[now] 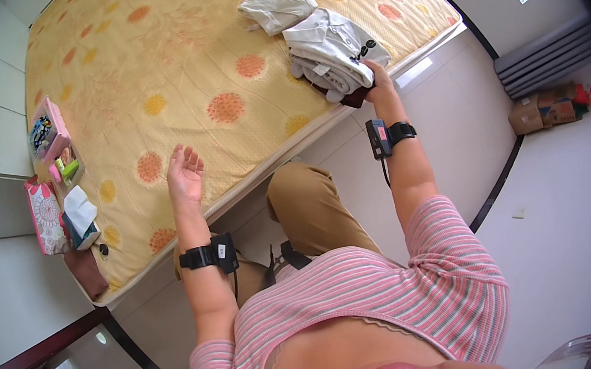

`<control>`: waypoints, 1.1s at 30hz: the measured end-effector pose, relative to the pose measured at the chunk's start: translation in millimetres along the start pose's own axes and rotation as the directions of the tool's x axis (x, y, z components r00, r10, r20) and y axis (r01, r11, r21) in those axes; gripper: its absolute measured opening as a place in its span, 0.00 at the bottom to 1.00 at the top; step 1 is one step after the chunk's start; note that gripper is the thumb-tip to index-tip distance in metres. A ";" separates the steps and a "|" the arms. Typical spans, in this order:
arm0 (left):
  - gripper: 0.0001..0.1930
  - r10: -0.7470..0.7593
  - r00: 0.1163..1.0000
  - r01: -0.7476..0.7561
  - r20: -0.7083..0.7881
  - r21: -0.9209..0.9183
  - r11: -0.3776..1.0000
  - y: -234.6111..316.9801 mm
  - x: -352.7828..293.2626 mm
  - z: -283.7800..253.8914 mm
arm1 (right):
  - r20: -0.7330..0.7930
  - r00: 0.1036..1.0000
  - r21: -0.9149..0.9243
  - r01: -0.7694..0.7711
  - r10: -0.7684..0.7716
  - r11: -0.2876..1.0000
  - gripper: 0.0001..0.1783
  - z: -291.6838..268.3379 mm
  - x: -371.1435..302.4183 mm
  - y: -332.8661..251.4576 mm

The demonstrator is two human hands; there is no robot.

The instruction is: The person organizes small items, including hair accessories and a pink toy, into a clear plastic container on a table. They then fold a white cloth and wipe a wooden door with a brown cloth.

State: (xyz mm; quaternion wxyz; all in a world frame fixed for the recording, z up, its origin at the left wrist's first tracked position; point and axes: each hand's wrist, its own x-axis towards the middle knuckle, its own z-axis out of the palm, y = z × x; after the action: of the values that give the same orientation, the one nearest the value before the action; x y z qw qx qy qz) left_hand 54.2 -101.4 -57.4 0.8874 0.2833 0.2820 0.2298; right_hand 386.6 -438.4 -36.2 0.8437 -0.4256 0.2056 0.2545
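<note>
A stack of folded clothes (330, 55) lies at the bed's right front edge, a white collared shirt with buttons on top and a dark red piece at the bottom. My right hand (378, 81) grips the stack's near right corner, with some of its fingers hidden by the cloth. Just behind the stack lies a separate folded off-white garment (277, 8). Over the left front of the mattress, my left hand (187, 175) is open, palm up and fingers loosely curled, holding nothing.
The yellow flowered mattress (180, 65) fills the space ahead. Along its left side stand a pink box (50, 128), a tissue box (79, 215) and a patterned pouch (47, 215). Cardboard (545, 109) and a rolled grey pad (546, 59) rest by the right wall.
</note>
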 end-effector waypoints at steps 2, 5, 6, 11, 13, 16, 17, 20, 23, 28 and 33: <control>0.12 -0.004 1.000 0.004 -0.005 0.007 1.000 -1.2 -0.5 2.5 | 0.042 0.999 0.017 -0.008 0.007 1.000 0.12 -4.1 13.6 -2.4; 0.12 -0.003 1.000 0.003 -0.027 0.016 1.000 -0.9 -0.8 -0.6 | 0.020 0.999 0.025 0.028 -0.029 0.999 0.12 -0.3 27.6 2.5; 0.12 -0.001 1.000 0.002 -0.028 0.015 1.000 -0.5 -0.9 -2.9 | 0.007 0.999 0.021 0.042 -0.042 0.999 0.12 2.9 30.3 4.8; 0.11 0.011 1.000 -0.011 -0.026 -0.013 1.000 -0.5 -2.0 -12.2 | -0.106 0.992 -0.047 0.063 -0.068 0.997 0.15 22.5 45.4 17.9; 0.11 0.051 0.998 -0.049 0.045 -0.058 0.997 2.8 2.9 -27.5 | -0.043 0.998 0.036 -0.042 0.044 0.998 0.20 24.7 36.1 31.3; 0.10 0.000 0.998 0.000 -0.059 -0.002 1.000 2.2 -5.6 -3.7 | 0.107 0.994 0.024 -0.013 0.011 1.000 0.28 3.9 46.5 17.1; 0.10 0.009 0.998 -0.010 -0.061 -0.002 1.000 4.1 -2.5 -0.9 | -0.025 0.995 -0.023 0.093 -0.094 0.995 0.31 3.2 55.8 14.8; 0.10 0.006 0.996 -0.007 -0.088 -0.011 1.000 -3.0 -3.2 -1.2 | -0.323 0.884 -0.270 0.257 -0.339 0.928 0.48 1.0 69.8 8.1; 0.11 0.035 0.992 -0.035 -0.118 0.008 0.999 7.7 -10.6 -9.0 | -0.407 0.746 -0.644 0.174 -0.526 0.745 0.57 36.9 30.6 25.3; 0.11 0.038 0.996 -0.039 -0.080 -0.021 0.999 8.1 -13.5 -6.7 | 0.145 0.671 -0.989 0.089 -0.728 -0.115 0.45 100.0 -49.6 18.1; 0.10 0.061 0.997 -0.062 -0.040 -0.018 0.998 12.9 -15.3 -11.5 | 0.283 0.842 -0.899 0.065 -0.460 -0.433 0.32 117.7 -43.8 33.1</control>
State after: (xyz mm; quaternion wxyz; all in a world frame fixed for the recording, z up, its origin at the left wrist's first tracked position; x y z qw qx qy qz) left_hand 32.5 -96.4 -51.3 0.8768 0.2786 0.2884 0.2654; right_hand 347.5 -335.9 33.2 0.1327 -0.9852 -0.1039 0.0323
